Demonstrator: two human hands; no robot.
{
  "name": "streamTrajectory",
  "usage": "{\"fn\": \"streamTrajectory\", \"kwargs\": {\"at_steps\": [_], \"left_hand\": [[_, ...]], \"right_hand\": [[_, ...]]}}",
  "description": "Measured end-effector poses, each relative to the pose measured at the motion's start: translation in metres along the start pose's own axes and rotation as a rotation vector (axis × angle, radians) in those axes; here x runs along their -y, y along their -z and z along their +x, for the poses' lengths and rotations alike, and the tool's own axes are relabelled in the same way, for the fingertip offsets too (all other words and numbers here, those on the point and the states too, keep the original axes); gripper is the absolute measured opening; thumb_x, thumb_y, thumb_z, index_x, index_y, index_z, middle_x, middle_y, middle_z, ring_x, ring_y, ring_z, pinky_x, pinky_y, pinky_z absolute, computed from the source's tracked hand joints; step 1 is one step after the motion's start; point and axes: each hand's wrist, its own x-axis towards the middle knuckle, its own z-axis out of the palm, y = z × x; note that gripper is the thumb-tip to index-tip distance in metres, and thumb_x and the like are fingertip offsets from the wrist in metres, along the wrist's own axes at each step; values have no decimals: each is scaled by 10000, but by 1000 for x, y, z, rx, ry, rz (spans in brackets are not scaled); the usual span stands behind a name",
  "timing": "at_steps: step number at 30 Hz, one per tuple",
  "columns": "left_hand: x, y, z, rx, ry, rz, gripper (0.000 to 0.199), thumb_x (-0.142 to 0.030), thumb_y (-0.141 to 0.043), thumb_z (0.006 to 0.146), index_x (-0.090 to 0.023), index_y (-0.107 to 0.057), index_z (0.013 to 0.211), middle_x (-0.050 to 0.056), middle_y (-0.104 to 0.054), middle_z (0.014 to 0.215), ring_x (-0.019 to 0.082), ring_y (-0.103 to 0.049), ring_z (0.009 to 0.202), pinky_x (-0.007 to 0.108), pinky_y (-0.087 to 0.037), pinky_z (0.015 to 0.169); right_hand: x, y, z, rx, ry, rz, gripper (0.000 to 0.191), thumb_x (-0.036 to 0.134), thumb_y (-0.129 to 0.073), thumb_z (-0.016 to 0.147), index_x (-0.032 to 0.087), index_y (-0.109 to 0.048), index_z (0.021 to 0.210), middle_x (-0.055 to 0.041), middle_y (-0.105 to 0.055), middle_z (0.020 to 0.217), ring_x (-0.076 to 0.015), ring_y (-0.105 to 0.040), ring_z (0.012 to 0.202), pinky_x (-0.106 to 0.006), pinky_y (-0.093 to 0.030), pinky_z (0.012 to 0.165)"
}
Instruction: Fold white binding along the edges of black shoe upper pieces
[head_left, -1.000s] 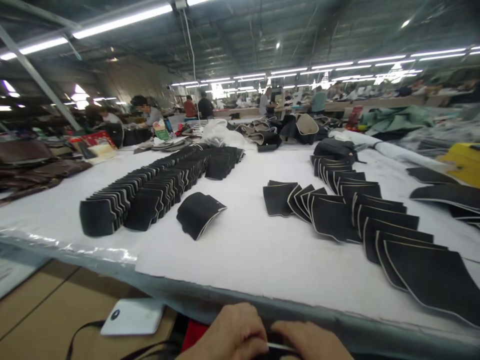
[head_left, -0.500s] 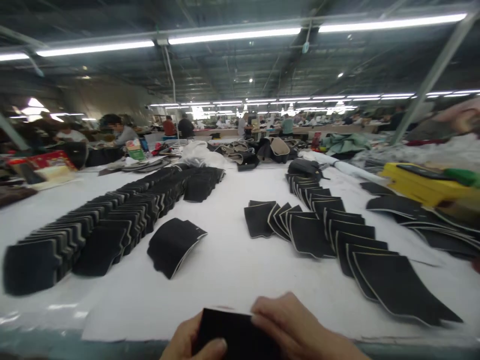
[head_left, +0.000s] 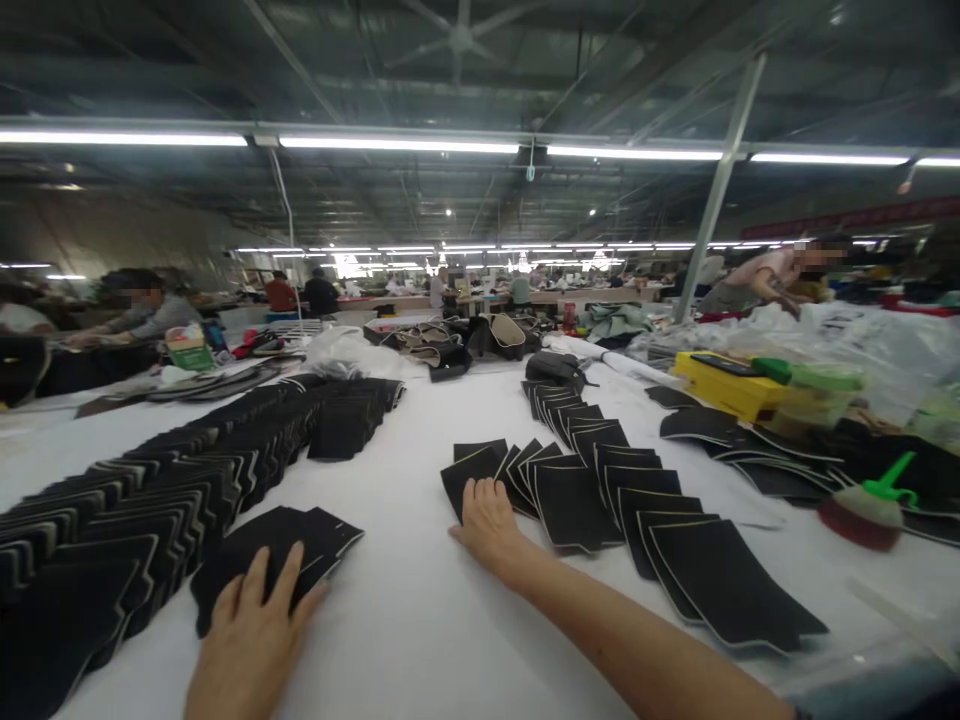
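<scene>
My left hand [head_left: 255,620] lies with its fingers spread over dark, light-edged cut panels [head_left: 281,530] at the left front; two of them appear to overlap there. Farther forward, my right hand [head_left: 487,525] rests its fingers on a black panel [head_left: 461,475] at the near left end of the right-hand group, thumb stretched out to the side. The lower part of that panel is hidden under the hand. Beside it, fanned black panels [head_left: 574,500] run back and to the right in an overlapping row.
Long overlapping rows of black panels [head_left: 195,480] line the left of the white table [head_left: 420,620]. On the right are a yellow box [head_left: 727,385], a bottle with a green spout [head_left: 866,510] and loose dark pieces [head_left: 780,470]. A co-worker [head_left: 772,280] leans over plastic sheeting.
Both hands have parted from the dark piece held low at the front. The left moved to the left panels, the right forward to the right-hand group. Each place now shows one more panel.
</scene>
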Motion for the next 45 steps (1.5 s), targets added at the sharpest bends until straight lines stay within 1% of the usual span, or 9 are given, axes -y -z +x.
{"fn": "streamTrajectory", "kwargs": {"at_steps": [3, 7, 10, 16, 21, 24, 27, 32, 45], "left_hand": [[-15, -5, -2, -91, 108, -41, 562, -490, -371, 879, -131, -629, 1225, 206, -568, 1300, 406, -453, 1250, 589, -386, 1019], [-43, 6, -16, -137, 249, -321, 545, -520, -411, 878, -135, -656, 1174, 177, -597, 1242, 342, -543, 1161, 515, -426, 1027], [-79, 15, -24, 126, 335, -793, 421, -515, -545, 846, -198, -697, 1077, 128, -651, 1149, 272, -632, 979, 387, -535, 837], [-126, 23, -22, 431, 881, -1566, 602, -643, -681, 703, -165, -616, 1063, 79, -655, 928, 186, -615, 753, 289, -487, 638], [-126, 25, -28, 654, 744, -1670, 485, -409, -842, 584, -139, -648, 938, 6, -642, 721, 156, -568, 676, 257, -425, 649], [-130, 36, -46, 716, 671, -1674, 359, -333, -816, 634, -129, -684, 899, 28, -668, 770, 182, -582, 751, 263, -430, 697], [-142, 53, -73, 863, 710, -1751, 319, -349, -762, 722, -140, -685, 950, 62, -684, 841, 205, -600, 794, 285, -442, 731], [-163, 65, -121, 1002, 954, -1820, 427, -458, -799, 672, -160, -645, 936, 35, -622, 777, 164, -553, 702, 250, -404, 653], [-150, 63, -65, 1340, 221, -1073, 163, -257, -567, 740, -133, -651, 675, -60, -395, 545, 86, -283, 521, 239, -185, 489]], "right_hand": [[6, -4, 0, -66, 70, -82, 340, 94, -513, 867, -83, -596, 1145, -312, -632, 1077, -374, -568, 1065, -502, -378, 949], [10, 0, -1, -150, 194, -158, 281, -54, -424, 789, -14, -670, 918, -242, -665, 853, -323, -613, 819, -468, -424, 781], [13, 9, -4, -217, 290, -193, 283, -90, -408, 768, 61, -647, 779, -165, -640, 711, -279, -596, 689, -412, -428, 694], [52, 31, -73, -317, 543, -163, 176, 9, -521, 705, 150, -565, 802, -80, -586, 700, -255, -551, 616, -353, -398, 545], [90, 37, -140, -555, 662, 113, 132, 120, -499, 847, 186, -507, 733, -6, -498, 544, -178, -441, 463, -306, -274, 442], [69, 67, -152, -311, 700, 350, 207, 382, -579, 903, 186, -558, 842, -25, -634, 742, -191, -567, 658, -305, -412, 587], [27, 104, -157, 81, 298, 547, 500, 346, -744, 799, 177, -532, 1219, -106, -622, 1175, -264, -555, 1067, -401, -418, 920], [-14, 117, -180, 732, -22, 959, 171, 174, -694, 788, 210, -621, 939, 25, -647, 862, -159, -577, 797, -239, -412, 658], [-5, 106, -200, 638, 271, 840, 138, 116, -638, 847, 213, -582, 928, 40, -620, 875, -128, -558, 784, -225, -377, 681]]}}
